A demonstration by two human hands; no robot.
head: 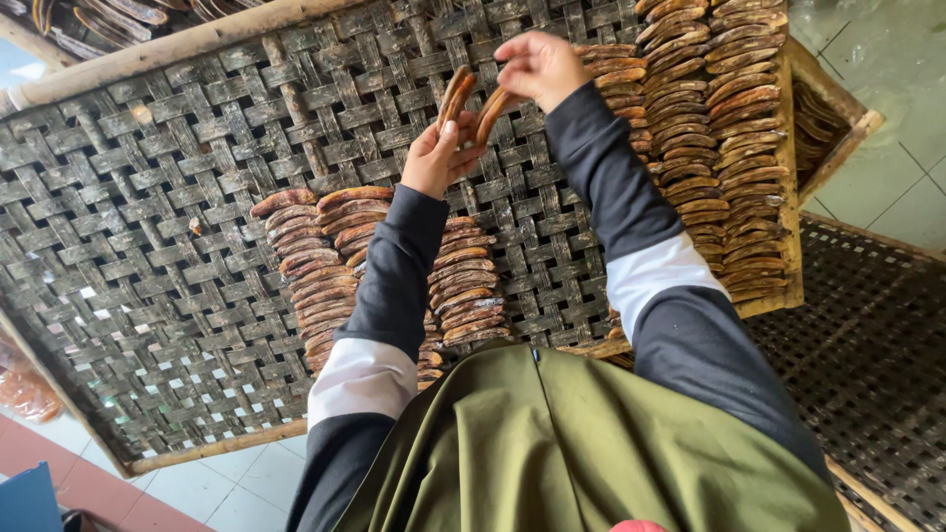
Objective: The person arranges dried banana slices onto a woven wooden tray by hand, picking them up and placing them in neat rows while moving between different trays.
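Note:
My left hand [437, 156] holds up a brown dried banana slice [454, 95] above a woven bamboo tray [177, 197]. My right hand [539, 65] pinches a second dried banana slice [489, 114] right beside it; the two slices almost touch. Both arms wear dark sleeves with a white band. Rows of flat dried banana slices [320, 266] lie on the tray under my left forearm, and longer rows [734, 148] fill the tray's right side.
The tray has a wooden frame [158, 51]. Another dark woven tray [877, 335] lies lower right. An olive-green cloth [581, 453] covers my front. Pale floor tiles [887, 177] show at the right and at the bottom left.

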